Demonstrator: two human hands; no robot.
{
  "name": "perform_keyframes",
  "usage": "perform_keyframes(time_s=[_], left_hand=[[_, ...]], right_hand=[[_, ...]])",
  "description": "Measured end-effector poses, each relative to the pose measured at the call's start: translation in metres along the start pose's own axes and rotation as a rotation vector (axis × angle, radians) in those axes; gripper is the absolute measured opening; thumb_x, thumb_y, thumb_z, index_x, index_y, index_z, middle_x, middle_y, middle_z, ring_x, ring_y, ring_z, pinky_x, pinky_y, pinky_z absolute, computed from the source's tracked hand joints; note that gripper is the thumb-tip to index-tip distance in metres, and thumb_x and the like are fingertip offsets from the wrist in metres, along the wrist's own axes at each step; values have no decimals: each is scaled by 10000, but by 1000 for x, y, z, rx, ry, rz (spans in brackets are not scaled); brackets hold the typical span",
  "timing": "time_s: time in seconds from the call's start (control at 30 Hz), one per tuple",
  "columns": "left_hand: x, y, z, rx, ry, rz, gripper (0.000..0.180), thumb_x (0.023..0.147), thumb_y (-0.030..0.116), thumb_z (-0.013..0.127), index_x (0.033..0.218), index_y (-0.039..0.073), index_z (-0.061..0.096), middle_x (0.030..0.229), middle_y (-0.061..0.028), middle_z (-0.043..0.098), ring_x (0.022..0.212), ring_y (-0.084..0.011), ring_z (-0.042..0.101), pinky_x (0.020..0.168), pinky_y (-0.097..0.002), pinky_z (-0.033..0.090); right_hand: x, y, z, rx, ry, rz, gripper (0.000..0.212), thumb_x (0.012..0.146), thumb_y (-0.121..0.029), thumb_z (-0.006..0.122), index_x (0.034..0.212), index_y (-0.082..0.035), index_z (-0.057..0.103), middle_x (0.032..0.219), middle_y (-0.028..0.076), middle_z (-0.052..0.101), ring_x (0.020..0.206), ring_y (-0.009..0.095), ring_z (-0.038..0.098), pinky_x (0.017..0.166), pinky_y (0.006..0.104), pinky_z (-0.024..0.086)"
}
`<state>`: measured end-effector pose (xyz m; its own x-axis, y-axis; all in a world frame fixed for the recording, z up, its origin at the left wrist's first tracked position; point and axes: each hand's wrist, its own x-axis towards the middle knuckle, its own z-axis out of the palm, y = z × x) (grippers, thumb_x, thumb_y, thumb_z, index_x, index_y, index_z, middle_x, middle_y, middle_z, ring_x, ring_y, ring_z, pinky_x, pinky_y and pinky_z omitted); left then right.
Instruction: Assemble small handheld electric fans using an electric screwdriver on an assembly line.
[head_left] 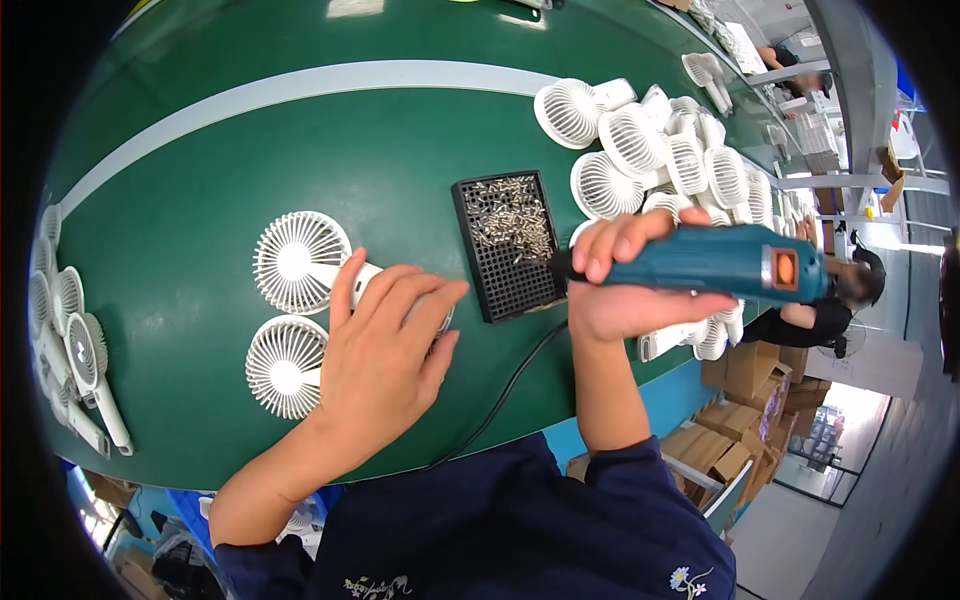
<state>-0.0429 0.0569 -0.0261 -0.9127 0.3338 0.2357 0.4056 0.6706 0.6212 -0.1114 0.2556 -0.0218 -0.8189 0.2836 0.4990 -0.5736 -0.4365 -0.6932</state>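
Observation:
Two white handheld fans lie side by side left of centre, the upper fan (300, 262) and the lower fan (285, 366), with round grilles facing up. My left hand (385, 345) lies across their handles, fingers spread and fairly straight, hiding most of the handles. Part of another white piece shows between its thumb and forefinger. In my right hand (625, 290) is a teal electric screwdriver (715, 262) with an orange switch, held level, its dark nose pointing left. That nose is beside the right edge of a black perforated tray (500, 295) holding many small metal screws (512, 220).
A heap of white fans (640, 140) covers the table's right side; more fans (75, 330) stand along the left edge. A black cord (510, 385) crosses the green table (180, 400). Cardboard boxes (745, 370) stand beyond the right edge. Other people (835, 310) are at the far right.

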Motion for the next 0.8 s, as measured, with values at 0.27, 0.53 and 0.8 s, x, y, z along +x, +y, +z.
perform_keyframes(time_s=[0.27,0.53,0.8], left_hand=[[-4,-6,6,-53,116,79,304,717,115,778,1004,116,678,961,0,587,967,-202,575,1063,-485,336],[-9,-10,6,-117,141,95,168,701,130,793,832,101,693,839,9,571,876,-198,572,1026,-481,374],[-10,-11,6,-84,148,161,184,666,182,820,750,101,677,794,21,572,848,-186,573,1007,-488,389]], right_hand=[[-26,-30,37,234,-243,154,855,825,-813,377,1304,-105,365,757,122,549,495,220,517,446,361,458],[-33,-28,45,281,-135,217,867,810,-834,357,1286,-110,366,725,104,544,470,210,514,422,355,446],[-34,-27,41,177,-127,198,735,898,-741,346,1258,-104,411,698,43,482,407,131,426,339,285,393]])
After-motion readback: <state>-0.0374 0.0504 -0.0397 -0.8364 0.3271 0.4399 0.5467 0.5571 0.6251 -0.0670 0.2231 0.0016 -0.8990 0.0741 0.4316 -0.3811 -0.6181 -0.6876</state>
